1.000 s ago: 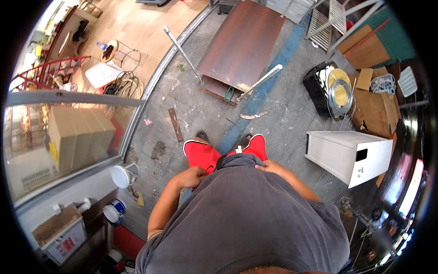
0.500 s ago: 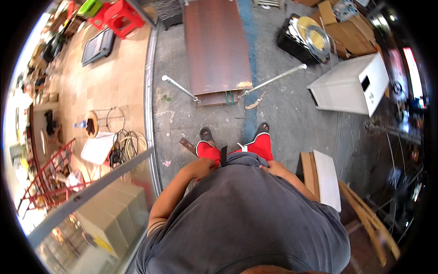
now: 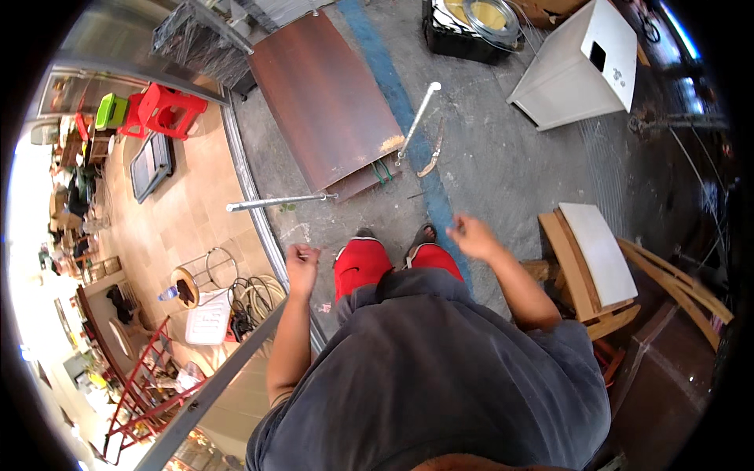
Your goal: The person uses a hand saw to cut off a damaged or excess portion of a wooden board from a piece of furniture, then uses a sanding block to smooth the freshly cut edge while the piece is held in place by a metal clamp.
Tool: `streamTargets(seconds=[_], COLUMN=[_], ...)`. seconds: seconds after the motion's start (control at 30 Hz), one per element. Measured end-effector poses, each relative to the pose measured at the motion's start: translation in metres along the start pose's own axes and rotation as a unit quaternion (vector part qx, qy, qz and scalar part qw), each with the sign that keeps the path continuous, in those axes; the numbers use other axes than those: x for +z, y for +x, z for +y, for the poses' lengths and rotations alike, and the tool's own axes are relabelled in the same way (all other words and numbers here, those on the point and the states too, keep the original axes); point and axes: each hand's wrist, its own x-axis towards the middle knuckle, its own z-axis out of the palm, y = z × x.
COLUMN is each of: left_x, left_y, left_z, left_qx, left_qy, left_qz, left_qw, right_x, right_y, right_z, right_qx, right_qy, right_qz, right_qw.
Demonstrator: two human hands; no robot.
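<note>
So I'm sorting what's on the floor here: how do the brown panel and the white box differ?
The brown panel lies flat on the concrete, thin, with two metal legs sticking out; the white box stands up as a bulky block. The panel is dark reddish-brown and worn pale at one corner; the box is white with a small dark hole in its side. Both sit ahead of the person's feet.

Workshop: bare concrete floor (image 3: 510,173), brown board (image 3: 326,98) at 12 o'clock, stacked wood planks (image 3: 585,271) at 3, white cabinet (image 3: 577,67) at 1.

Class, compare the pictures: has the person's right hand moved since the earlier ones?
Yes. The right hand has lifted off the waist of the red shorts and now hangs out in front, over the blue floor stripe, apart from the body.
</note>
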Motion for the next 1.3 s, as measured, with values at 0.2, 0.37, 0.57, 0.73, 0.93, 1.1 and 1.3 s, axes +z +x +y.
streamTargets(seconds=[0.2,0.37,0.57,0.73,0.93,1.1,1.3], left_x=[-0.033,-0.048,-0.122,-0.197,-0.215,-0.201,-0.244], left_y=[0.053,0.109,0.175,0.225,0.287,0.333,0.338], left_z=[0.022,0.000,-0.050,-0.051,-0.062,-0.124,-0.185], left_qx=[-0.030,0.034,0.169,0.179,0.178,-0.095,-0.083], left_qy=[0.021,0.110,0.282,0.352,0.347,0.089,0.194], left_qz=[-0.114,-0.273,-0.413,-0.463,-0.486,-0.420,-0.384], left_qw=[0.993,0.955,0.850,0.794,0.782,0.898,0.899], right_x=[-0.011,0.057,0.194,0.313,0.403,0.399,0.421], right_y=[0.035,0.021,-0.021,-0.050,-0.041,-0.033,-0.005], right_z=[-0.054,-0.056,-0.122,-0.220,-0.260,-0.283,-0.266], right_qx=[-0.004,0.058,0.232,0.243,0.285,0.288,0.298], right_qy=[0.165,0.147,0.106,0.116,0.281,0.341,0.344], right_qz=[0.114,0.118,0.103,0.057,0.016,-0.045,-0.045], right_qw=[0.980,0.980,0.961,0.961,0.916,0.894,0.889])
